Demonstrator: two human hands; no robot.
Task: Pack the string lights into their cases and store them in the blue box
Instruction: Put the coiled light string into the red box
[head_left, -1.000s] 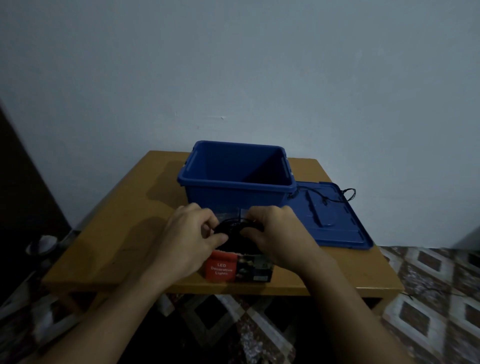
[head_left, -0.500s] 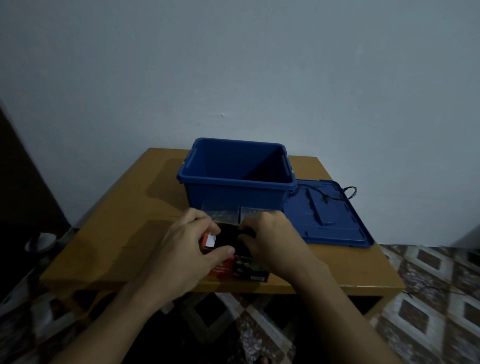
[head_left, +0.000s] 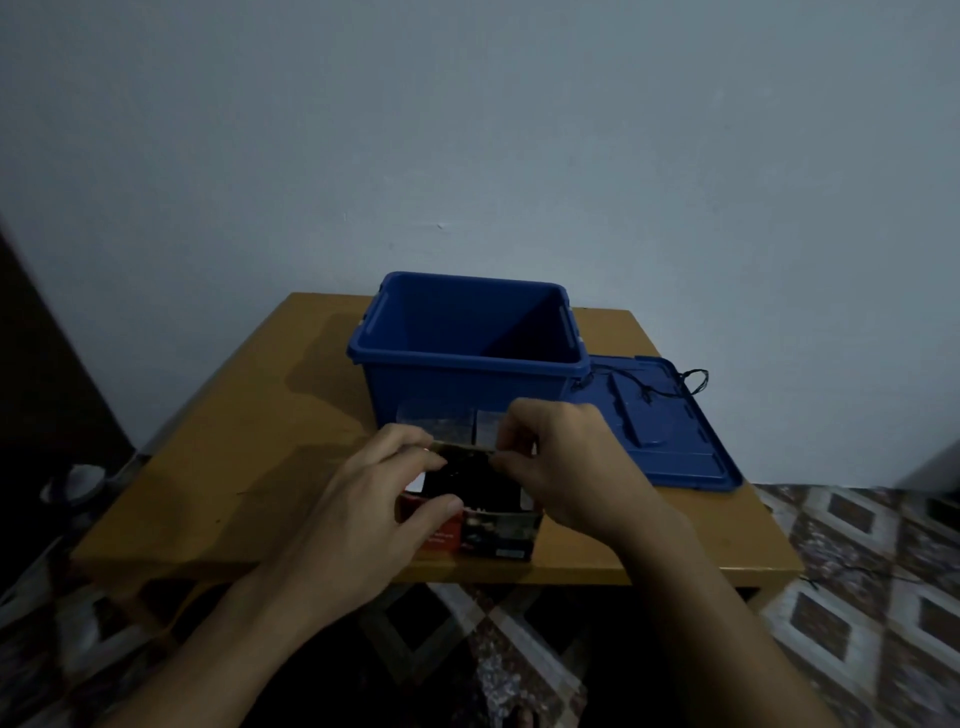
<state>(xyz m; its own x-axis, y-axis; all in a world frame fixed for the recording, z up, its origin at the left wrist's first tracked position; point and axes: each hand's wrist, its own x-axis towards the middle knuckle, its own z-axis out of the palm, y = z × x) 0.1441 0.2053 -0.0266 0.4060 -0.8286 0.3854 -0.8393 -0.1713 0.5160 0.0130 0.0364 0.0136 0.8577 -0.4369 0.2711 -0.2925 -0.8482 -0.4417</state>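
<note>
**Q:** What is shown at the centre, and of what is it made?

**A:** A small rectangular cardboard case, printed red at its left and dark at its right, is seen upright at the near edge of the table with its top open. A dark, glossy coil of string lights is lodged in the opening; finer detail is lost in the dim light. Pale, translucent flaps are raised at the far rim.

**Q:** How is the case gripped?

**A:** It is held by both hands. The left hand is wrapped about the left end — thumb pressed on the front face, fingers curled over the far rim. The far right rim is pinched by the right hand, whose fingers are tightly bent.

**Q:** What surrounds it?

**A:** Just behind the case, a deep blue box of smooth plastic is set, open-topped. Its flat, ribbed lid is laid beside it to the right, and a thin black wire is trailed across that lid. All are borne by a low wooden table of matte ochre finish, placed against a plain pale wall above a patterned tiled floor.
</note>
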